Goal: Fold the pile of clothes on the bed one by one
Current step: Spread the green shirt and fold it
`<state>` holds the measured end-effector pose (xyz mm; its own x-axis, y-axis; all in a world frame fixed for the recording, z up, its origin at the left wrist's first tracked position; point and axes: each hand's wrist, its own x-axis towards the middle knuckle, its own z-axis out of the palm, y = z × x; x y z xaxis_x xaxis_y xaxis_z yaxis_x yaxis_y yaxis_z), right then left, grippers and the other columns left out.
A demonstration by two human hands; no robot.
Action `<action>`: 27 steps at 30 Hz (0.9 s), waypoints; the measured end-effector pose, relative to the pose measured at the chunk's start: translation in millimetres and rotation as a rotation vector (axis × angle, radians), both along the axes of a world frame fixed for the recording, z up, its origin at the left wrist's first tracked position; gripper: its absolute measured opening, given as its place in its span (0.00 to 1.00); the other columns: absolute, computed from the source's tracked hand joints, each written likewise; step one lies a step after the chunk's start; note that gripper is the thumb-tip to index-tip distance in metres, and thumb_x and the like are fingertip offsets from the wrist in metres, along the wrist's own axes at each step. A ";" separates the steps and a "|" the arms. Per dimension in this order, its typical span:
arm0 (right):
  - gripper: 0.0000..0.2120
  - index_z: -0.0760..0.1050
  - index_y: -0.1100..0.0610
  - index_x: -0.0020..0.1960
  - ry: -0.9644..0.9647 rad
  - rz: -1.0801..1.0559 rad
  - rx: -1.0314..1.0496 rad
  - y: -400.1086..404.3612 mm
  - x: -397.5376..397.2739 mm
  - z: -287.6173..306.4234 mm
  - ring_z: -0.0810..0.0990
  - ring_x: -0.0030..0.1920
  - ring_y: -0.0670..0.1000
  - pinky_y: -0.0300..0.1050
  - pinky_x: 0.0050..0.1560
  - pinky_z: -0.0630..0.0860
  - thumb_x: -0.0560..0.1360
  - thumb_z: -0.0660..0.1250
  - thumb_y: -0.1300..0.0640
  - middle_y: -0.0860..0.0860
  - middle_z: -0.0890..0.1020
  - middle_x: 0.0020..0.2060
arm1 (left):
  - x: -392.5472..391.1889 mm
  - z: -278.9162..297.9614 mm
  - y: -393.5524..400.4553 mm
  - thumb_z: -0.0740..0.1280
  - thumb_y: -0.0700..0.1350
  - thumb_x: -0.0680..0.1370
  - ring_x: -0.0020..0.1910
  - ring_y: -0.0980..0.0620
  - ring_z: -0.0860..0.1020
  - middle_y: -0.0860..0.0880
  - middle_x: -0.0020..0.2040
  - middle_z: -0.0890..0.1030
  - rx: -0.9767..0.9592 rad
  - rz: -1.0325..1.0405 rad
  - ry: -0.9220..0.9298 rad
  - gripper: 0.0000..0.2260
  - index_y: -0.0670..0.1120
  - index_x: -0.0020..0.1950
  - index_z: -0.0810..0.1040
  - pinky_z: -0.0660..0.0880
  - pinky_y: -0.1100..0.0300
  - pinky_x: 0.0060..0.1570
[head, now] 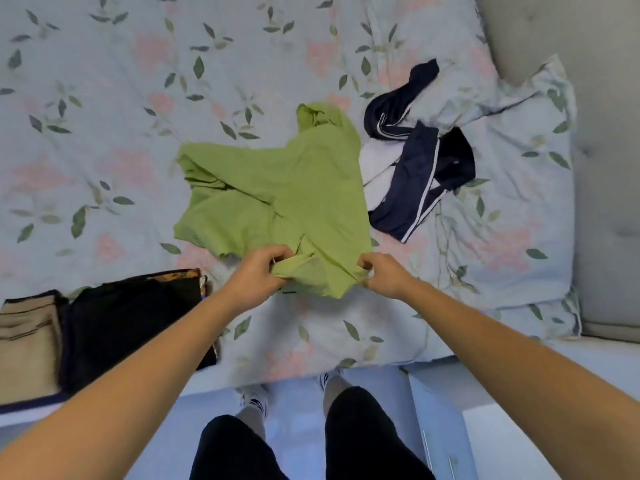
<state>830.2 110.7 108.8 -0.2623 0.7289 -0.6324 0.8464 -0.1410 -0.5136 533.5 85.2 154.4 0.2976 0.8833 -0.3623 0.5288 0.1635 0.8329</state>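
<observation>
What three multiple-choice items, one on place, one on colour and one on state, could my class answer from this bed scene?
1. Where do the folded clothes lie? A) at the bed's near left B) on the pillow C) on the floor
2. What colour is the held garment? A) red B) green C) white
3. How is the navy and white garment? A) folded B) hung up C) crumpled

Answers: 1 A, the folded clothes sit at the near left edge. 2 B, left hand and right hand grip the green garment. 3 C, the navy and white garment lies bunched beside it.

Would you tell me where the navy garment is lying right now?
The navy garment lies crumpled right of centre on the bed, beside the green shirt and against the pillow.
</observation>
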 end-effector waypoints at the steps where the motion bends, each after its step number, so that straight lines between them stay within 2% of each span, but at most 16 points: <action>1: 0.08 0.73 0.57 0.43 -0.032 -0.002 -0.042 -6.8 1.1 -12.9 0.76 0.48 0.58 0.48 0.46 0.71 0.74 0.73 0.62 0.55 0.79 0.44 | 2.5 -15.7 -4.5 0.75 0.33 0.72 0.44 0.47 0.81 0.52 0.42 0.84 -0.017 -0.007 -0.002 0.11 0.49 0.47 0.84 0.76 0.51 0.43; 3: 0.09 0.78 0.63 0.51 -0.090 0.018 -0.109 -16.8 3.0 -37.6 0.79 0.53 0.61 0.54 0.53 0.76 0.74 0.74 0.62 0.60 0.81 0.51 | 6.3 -44.8 -14.0 0.75 0.34 0.72 0.44 0.48 0.81 0.53 0.42 0.84 -0.060 -0.019 0.006 0.12 0.51 0.47 0.84 0.76 0.50 0.44; 5: 0.20 0.77 0.62 0.63 -0.123 0.044 -0.179 -24.1 3.2 -58.7 0.79 0.61 0.61 0.56 0.61 0.78 0.73 0.76 0.60 0.59 0.80 0.61 | 9.8 -67.6 -24.1 0.74 0.34 0.72 0.43 0.49 0.81 0.52 0.42 0.84 -0.116 -0.019 0.004 0.12 0.52 0.47 0.85 0.76 0.52 0.44; 9: 0.45 0.64 0.50 0.78 0.020 0.027 -0.123 -29.4 -16.2 -90.2 0.73 0.71 0.55 0.52 0.66 0.74 0.67 0.82 0.57 0.53 0.73 0.72 | 19.2 -104.6 -43.5 0.76 0.35 0.73 0.44 0.48 0.81 0.50 0.43 0.85 -0.180 -0.051 -0.059 0.10 0.48 0.49 0.85 0.75 0.56 0.44; 12: 0.54 0.54 0.46 0.83 0.181 0.040 -0.106 -29.3 -40.5 -108.9 0.65 0.76 0.53 0.49 0.72 0.68 0.67 0.82 0.59 0.52 0.66 0.78 | 25.6 -126.2 -55.6 0.75 0.38 0.73 0.45 0.52 0.82 0.55 0.45 0.85 -0.195 -0.119 -0.069 0.10 0.51 0.51 0.85 0.77 0.53 0.47; 14: 0.54 0.51 0.45 0.84 0.204 0.107 -0.104 -32.9 -52.3 -120.7 0.66 0.75 0.53 0.50 0.73 0.67 0.69 0.81 0.57 0.53 0.68 0.76 | 28.7 -137.8 -64.0 0.72 0.42 0.72 0.44 0.54 0.82 0.56 0.44 0.85 -0.181 -0.188 -0.061 0.10 0.52 0.51 0.85 0.78 0.52 0.46; 16: 0.48 0.56 0.47 0.83 0.211 0.140 -0.151 -38.2 -55.9 -130.4 0.75 0.61 0.48 0.47 0.64 0.74 0.71 0.79 0.56 0.49 0.76 0.61 | 30.6 -146.6 -72.6 0.70 0.44 0.71 0.44 0.54 0.81 0.57 0.44 0.85 -0.196 -0.247 -0.055 0.11 0.52 0.52 0.85 0.77 0.53 0.44; 18: 0.31 0.71 0.52 0.74 0.178 0.194 -0.162 -42.5 -53.9 -136.8 0.76 0.43 0.45 0.53 0.51 0.79 0.73 0.76 0.61 0.45 0.78 0.43 | 31.8 -153.9 -80.3 0.69 0.44 0.73 0.42 0.55 0.80 0.60 0.44 0.83 -0.225 -0.320 -0.024 0.12 0.56 0.53 0.84 0.76 0.54 0.43; 20: 0.16 0.80 0.55 0.58 0.109 0.255 -0.177 -51.2 -47.9 -143.1 0.75 0.38 0.49 0.60 0.48 0.80 0.73 0.70 0.67 0.46 0.77 0.35 | 32.2 -162.5 -88.7 0.68 0.41 0.74 0.42 0.55 0.77 0.60 0.44 0.82 -0.228 -0.411 0.020 0.10 0.55 0.51 0.83 0.75 0.53 0.42; 22: 0.12 0.80 0.54 0.51 0.085 0.298 -0.155 -64.1 -38.5 -149.4 0.76 0.41 0.51 0.61 0.49 0.79 0.71 0.69 0.67 0.46 0.77 0.38 | 32.3 -170.2 -97.3 0.68 0.41 0.76 0.45 0.53 0.77 0.57 0.48 0.82 -0.206 -0.502 0.057 0.10 0.52 0.53 0.83 0.76 0.52 0.44; 23: 0.14 0.78 0.54 0.53 0.094 0.305 -0.120 -70.8 -33.6 -152.5 0.75 0.45 0.52 0.60 0.51 0.78 0.70 0.70 0.66 0.47 0.77 0.43 | 32.6 -172.8 -100.6 0.68 0.41 0.76 0.47 0.52 0.78 0.56 0.50 0.81 -0.194 -0.541 0.076 0.10 0.52 0.54 0.83 0.76 0.52 0.45; 25: 0.26 0.74 0.52 0.65 0.151 0.260 -0.036 -81.8 -27.0 -161.2 0.73 0.57 0.54 0.53 0.58 0.75 0.69 0.75 0.61 0.50 0.75 0.55 | 34.6 -176.2 -104.8 0.68 0.40 0.76 0.48 0.52 0.77 0.56 0.52 0.79 -0.181 -0.597 0.105 0.11 0.51 0.55 0.82 0.75 0.51 0.43; 27: 0.36 0.66 0.49 0.76 0.215 0.180 -0.024 -81.5 -30.7 -165.4 0.71 0.66 0.54 0.49 0.66 0.71 0.72 0.78 0.55 0.51 0.73 0.66 | 36.9 -179.2 -108.0 0.67 0.39 0.77 0.48 0.55 0.73 0.58 0.55 0.76 -0.182 -0.626 0.116 0.12 0.50 0.57 0.82 0.69 0.60 0.38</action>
